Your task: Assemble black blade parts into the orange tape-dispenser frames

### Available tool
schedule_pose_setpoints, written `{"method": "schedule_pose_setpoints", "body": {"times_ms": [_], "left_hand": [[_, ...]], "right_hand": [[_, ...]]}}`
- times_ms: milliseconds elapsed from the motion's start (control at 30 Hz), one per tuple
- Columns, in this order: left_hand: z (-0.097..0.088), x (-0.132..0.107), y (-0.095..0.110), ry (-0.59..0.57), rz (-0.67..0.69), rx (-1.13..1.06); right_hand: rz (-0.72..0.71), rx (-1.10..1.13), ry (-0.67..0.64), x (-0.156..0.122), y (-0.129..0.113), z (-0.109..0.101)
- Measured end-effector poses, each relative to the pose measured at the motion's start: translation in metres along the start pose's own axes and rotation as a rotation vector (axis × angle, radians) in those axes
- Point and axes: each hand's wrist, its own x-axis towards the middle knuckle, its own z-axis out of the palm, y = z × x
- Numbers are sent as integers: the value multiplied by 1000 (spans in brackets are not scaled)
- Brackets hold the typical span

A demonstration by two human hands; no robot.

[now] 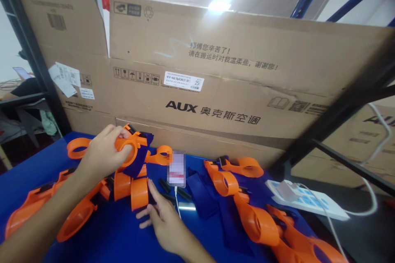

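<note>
Orange tape dispenser (133,139): located before the AUX carton (216,90), above the blue table (114,238). Other dispensers (261,224) lay at both sides. My left hand (105,152) gripped the raised one; my right hand (168,222) was unclenched beside a lower orange ring (140,194), contact unclear. Progress, judged: one piece lifted, others on the table; remaining count undetermined.

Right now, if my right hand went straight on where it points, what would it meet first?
Your right hand would likely meet the nearest orange ring first, though depth is unclear and they may already touch.
</note>
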Motion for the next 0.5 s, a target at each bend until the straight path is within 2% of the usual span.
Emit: {"method": "schedule_pose_setpoints", "body": {"times_ms": [133, 200, 267, 367, 433, 500], "left_hand": [[-9, 0, 5, 46, 27, -60], [-16, 0, 9, 83, 34, -104], [-25, 0, 12, 112, 27, -168], [-36, 2, 13, 88, -85, -342], [-40, 3, 11, 27, -196, -494], [-42, 2, 12, -32, -251, -637]], "right_hand": [[57, 17, 6, 0, -2, -8], [58, 25, 82, -1, -7, -16], [1, 49, 195, -1, -14, -23], [-75, 104, 293, -1, -25, -28], [-89, 132, 295, -1, -32, -30], [-103, 161, 276, -2, -38, -32]]}}
